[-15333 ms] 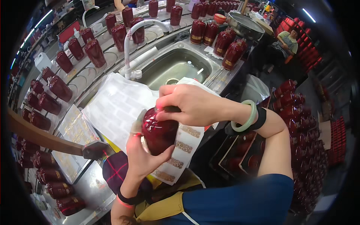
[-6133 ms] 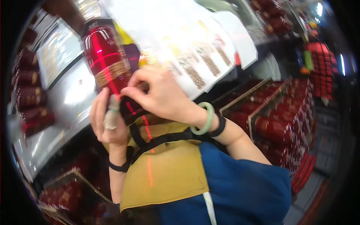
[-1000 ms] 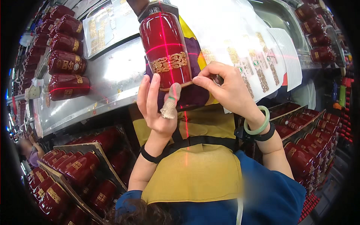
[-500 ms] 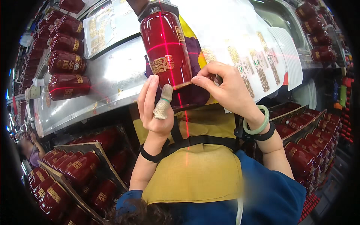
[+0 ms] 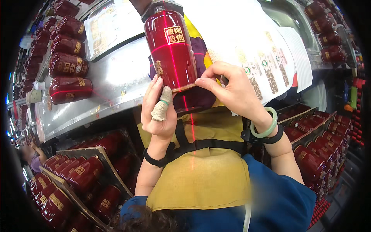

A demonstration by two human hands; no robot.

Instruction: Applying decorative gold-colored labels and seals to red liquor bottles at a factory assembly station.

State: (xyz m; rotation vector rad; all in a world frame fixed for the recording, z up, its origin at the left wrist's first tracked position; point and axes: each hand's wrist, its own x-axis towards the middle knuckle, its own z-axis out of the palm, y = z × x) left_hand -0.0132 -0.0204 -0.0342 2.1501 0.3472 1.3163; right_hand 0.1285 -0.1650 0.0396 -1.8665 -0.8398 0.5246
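A glossy dark red bottle (image 5: 172, 54) with gold decals lies in front of me, its base toward me and its neck in a dark holder (image 5: 154, 8) at the far end. My left hand (image 5: 158, 112) grips the left side of the base, fingers straight together and thumb at the bottom edge. A knitted finger cover (image 5: 161, 106) with a green band sits on that thumb. At the right corner of the base, my right hand (image 5: 232, 87) presses thumb and index finger on the bottle, other fingers curled. Red laser lines cross the bottle.
Several red bottles (image 5: 69, 63) line the metal table (image 5: 110, 79) at left. White sheets with gold decals (image 5: 270, 71) lie at right, and another decal sheet (image 5: 102, 33) at left. Crates of bottles (image 5: 112, 170) stand low at left, with more bottles (image 5: 317, 150) at right.
The bottle has turned about its long axis: the square gold decal moved from its right edge to the front, and the lower decal shifted to the left edge. Both hands stay near the base.
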